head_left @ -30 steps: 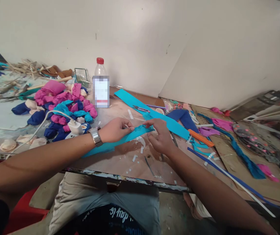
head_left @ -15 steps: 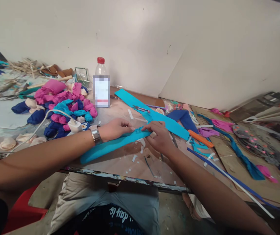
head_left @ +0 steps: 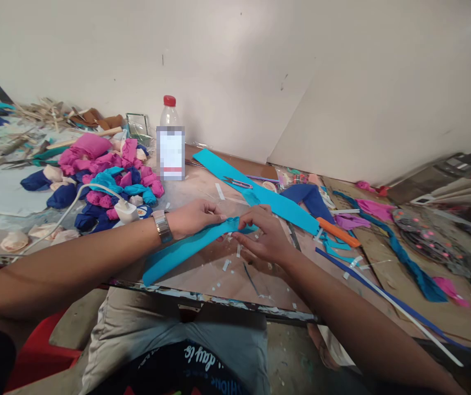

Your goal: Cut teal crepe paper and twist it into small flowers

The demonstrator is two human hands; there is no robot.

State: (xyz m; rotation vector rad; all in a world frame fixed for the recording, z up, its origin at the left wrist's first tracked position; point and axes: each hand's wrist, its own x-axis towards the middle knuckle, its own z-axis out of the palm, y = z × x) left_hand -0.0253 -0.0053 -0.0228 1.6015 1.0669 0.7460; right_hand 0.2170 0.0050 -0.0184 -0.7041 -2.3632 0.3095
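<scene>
A turquoise crepe paper strip point(head_left: 186, 249) slants over the table's front part, its far end bunched between my hands. My left hand point(head_left: 196, 218), with a metal watch on the wrist, pinches the strip's upper edge near the gathered part. Close beside it, my right hand point(head_left: 262, 230) has thumb and fingers closed on the crumpled end. Behind the hands lies a second, flat turquoise strip point(head_left: 214, 167). Small thread snips point(head_left: 237, 182) rest on that one. An orange cutter point(head_left: 338, 232) lies at its right end.
Pink, blue and cream crumpled paper pieces point(head_left: 95, 159) are heaped at left beside a white charger point(head_left: 126, 211) with its cable. A red-capped bottle point(head_left: 169, 112) stands near the wall, behind a blurred phone point(head_left: 170, 153). Blue strips, a white stick and cardboard point(head_left: 383, 263) lie at right.
The strip between my hands has turned, and its lower end has shifted slightly right and down. Both hands stay closed at the gathered part, with the right fingers moved a little left.
</scene>
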